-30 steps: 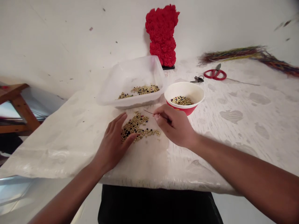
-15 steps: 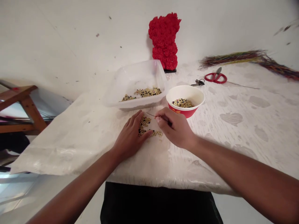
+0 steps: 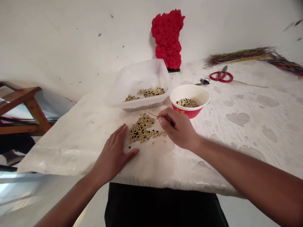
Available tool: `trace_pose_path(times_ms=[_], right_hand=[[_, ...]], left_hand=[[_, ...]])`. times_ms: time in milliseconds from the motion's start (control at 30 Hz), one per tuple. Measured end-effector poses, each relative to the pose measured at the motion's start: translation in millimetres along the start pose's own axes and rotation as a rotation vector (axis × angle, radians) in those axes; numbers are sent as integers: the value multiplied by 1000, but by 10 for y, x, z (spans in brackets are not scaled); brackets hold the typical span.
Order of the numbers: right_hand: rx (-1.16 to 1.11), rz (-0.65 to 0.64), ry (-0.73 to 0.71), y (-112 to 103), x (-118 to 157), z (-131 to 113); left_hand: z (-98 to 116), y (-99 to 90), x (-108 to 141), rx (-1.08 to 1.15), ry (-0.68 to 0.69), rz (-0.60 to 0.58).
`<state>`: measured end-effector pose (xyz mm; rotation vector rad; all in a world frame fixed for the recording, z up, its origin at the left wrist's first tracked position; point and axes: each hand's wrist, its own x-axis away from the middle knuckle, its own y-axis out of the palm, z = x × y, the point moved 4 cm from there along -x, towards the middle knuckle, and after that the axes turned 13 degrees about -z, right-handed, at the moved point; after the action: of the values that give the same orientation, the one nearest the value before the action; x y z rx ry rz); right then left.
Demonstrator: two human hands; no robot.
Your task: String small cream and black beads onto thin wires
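Observation:
Loose round beads [image 3: 140,130], mostly cream with some black, lie spread on the covered table [image 3: 78,138]. To their left my left hand [image 3: 113,151] rests on the cover, thumb apart from the fingers, holding nothing. Right of the beads, my right hand [image 3: 176,127] pinches a thin dark wire [image 3: 153,115], whose free end points left above the beads. Behind the beads stands a translucent plastic tub [image 3: 144,102] with more beads on its bottom. A red and white paper bowl [image 3: 188,112], just behind my right hand, also holds beads.
Red-handled scissors [image 3: 221,76] and a small bunch of keys [image 3: 203,82] lie behind the bowl. A bundle of coloured wires [image 3: 241,56] runs along the back right. A red rose-covered figure [image 3: 168,37] stands by the wall. At the left is a wooden frame [image 3: 28,104].
My left hand has moved left and toward me, off the beads, uncovering the pile. My right hand stays nearly in place with the wire.

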<state>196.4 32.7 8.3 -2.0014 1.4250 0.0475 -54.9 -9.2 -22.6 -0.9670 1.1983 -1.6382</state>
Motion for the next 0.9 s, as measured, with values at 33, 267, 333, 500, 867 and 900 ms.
trace_pose_path(times_ms=[33, 267, 333, 500, 867, 900], right_hand=[[6, 3, 8, 0, -2, 1], [34, 10, 21, -9, 8, -5], [28, 12, 18, -16, 13, 2], [17, 2, 27, -29, 22, 15], [-2, -4, 37, -11, 22, 19], [3, 0, 41, -14, 23, 22]], left_hand=[[30, 6, -32, 1, 18, -12], [343, 11, -513, 56, 118, -60], [412, 15, -653, 59, 113, -57], [480, 15, -848, 32, 99, -6], [528, -35, -812, 108, 249, 26], [531, -51, -801, 120, 265, 42]])
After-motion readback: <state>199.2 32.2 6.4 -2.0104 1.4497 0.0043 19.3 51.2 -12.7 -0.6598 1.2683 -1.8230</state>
